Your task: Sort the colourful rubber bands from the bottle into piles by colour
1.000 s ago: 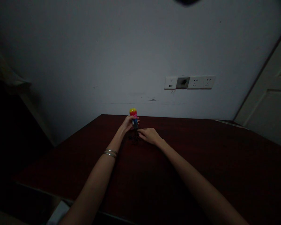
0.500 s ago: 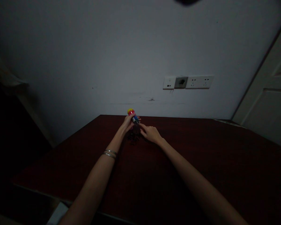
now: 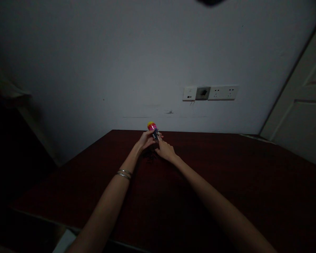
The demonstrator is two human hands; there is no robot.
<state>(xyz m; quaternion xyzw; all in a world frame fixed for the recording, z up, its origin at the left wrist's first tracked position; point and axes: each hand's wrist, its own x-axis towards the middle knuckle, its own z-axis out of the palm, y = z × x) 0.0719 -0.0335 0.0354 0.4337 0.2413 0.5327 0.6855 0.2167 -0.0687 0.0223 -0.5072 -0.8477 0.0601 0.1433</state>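
My left hand (image 3: 145,139) is closed around a small container with coloured bands (image 3: 152,127), yellow at one end, then pink and dark blue. It is tilted, its yellow end up and to the left, its clear-looking lower end towards my right hand. My right hand (image 3: 166,150) reaches that lower end with its index finger stretched out and its thumb apart below. Whether the fingertip is inside the container or against it, I cannot tell. Several small dark pieces (image 3: 150,157) lie in a loose patch on the table beneath the hands, too dim to name.
A dark red-brown table (image 3: 216,182) spreads out below, its back edge at a pale wall (image 3: 137,63). Sockets and switches (image 3: 210,93) are on the wall. A white panelled door (image 3: 308,116) stands at the right. A dark piece of furniture (image 3: 15,140) is at the left.
The container and my left hand have shifted slightly right. My right hand has moved a little left and up, its index finger now at the container's lower end.
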